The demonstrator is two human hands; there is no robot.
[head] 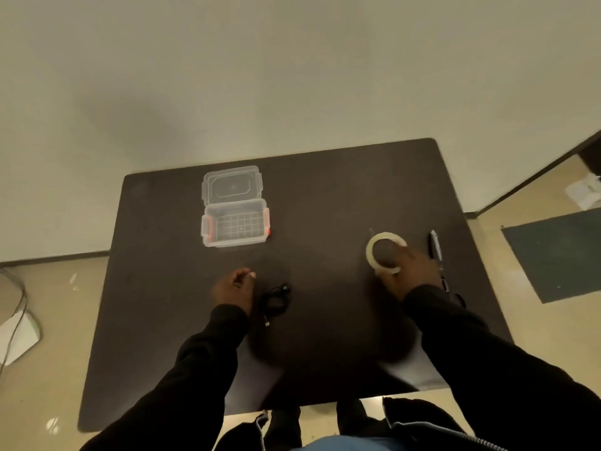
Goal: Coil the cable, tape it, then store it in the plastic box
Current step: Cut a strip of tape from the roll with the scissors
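Note:
A small black cable lies coiled on the dark table, one plug end trailing toward me. My left hand hovers just left of it, fingers loosely curled, holding nothing. My right hand grips a roll of clear tape at the right of the table. The clear plastic box with red latches stands open at the back left, and nothing shows inside it. Its lid lies flat behind it.
A black marker lies right of the tape, and dark scissors are partly hidden by my right sleeve. The table's back edge meets a pale wall. Floor shows on both sides, with cables at the left.

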